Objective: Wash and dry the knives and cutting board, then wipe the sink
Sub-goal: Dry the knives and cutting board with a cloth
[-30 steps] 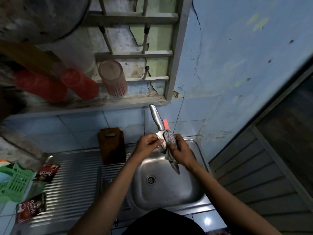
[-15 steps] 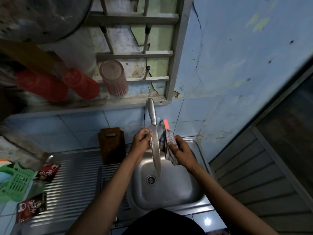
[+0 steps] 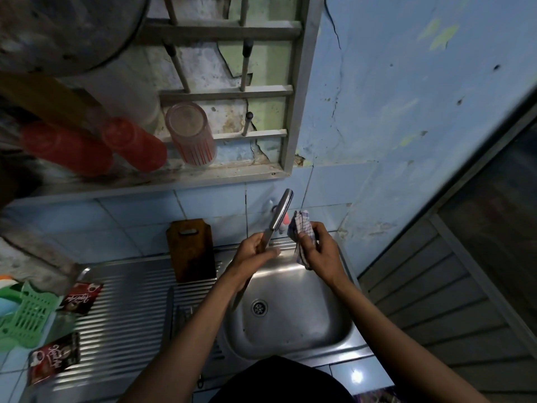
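My left hand (image 3: 255,251) grips a steel knife (image 3: 280,212) over the back of the sink (image 3: 305,324). Its metal handle points up toward the tiled wall, and the blade runs down to the left under my wrist. My right hand (image 3: 319,251) holds a bunched checked cloth (image 3: 302,226) just right of the knife, apart from it. A brown cutting board (image 3: 193,251) leans upright against the wall on the drainboard. Other knives (image 3: 168,312) lie on the ribbed drainboard beside my left forearm.
A tap with a red handle (image 3: 286,219) sits behind the knife. A green plastic basket (image 3: 26,315) and two red sachets (image 3: 81,295) lie at the left. Red cups (image 3: 133,144) and a clear glass (image 3: 190,135) stand on the window ledge above.
The cloth was wrapped around the blade; my right hand has since pulled it away to the right. My left hand has tilted the knife, handle toward the right and blade swung down-left.
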